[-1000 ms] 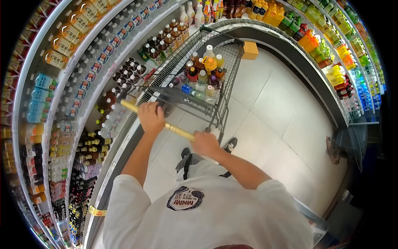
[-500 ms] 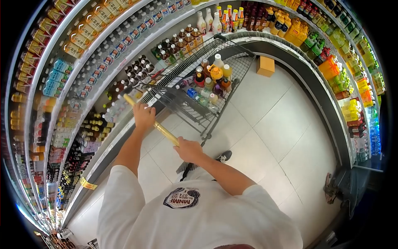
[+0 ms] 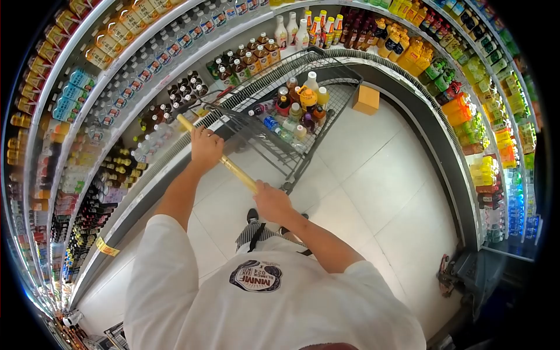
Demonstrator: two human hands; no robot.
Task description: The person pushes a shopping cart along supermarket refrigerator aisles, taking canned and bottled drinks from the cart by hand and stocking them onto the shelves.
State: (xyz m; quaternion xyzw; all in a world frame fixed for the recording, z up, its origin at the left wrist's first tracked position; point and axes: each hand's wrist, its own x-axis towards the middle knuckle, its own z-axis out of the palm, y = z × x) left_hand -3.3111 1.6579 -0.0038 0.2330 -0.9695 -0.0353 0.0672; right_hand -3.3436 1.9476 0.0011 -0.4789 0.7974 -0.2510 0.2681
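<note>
Both my hands hold the yellow handle bar (image 3: 238,170) of a metal shopping cart (image 3: 333,69). My left hand (image 3: 206,148) wraps round it near its left end, and my right hand (image 3: 273,202) grips close to its right end. Inside the wire basket, several drink bottles stand or lie together. Among them are a white-capped bottle (image 3: 311,81), an orange bottle (image 3: 307,98), a blue-labelled bottle (image 3: 270,123) lying on its side and a bottle with yellow drink (image 3: 322,97). The cart's front is close to the shelf edge.
Curved shelves packed with drinks run along the left and far side, with water bottles (image 3: 185,38) and white bottles (image 3: 302,36). More drinks (image 3: 458,111) line the right. A cardboard box (image 3: 366,100) sits on the tiled floor (image 3: 373,169) beside the cart. A dark bin-like object (image 3: 475,271) stands at right.
My hands stay on the handle. The shelves and box have shifted slightly in view, and a second shoe now shows as my feet have moved.
</note>
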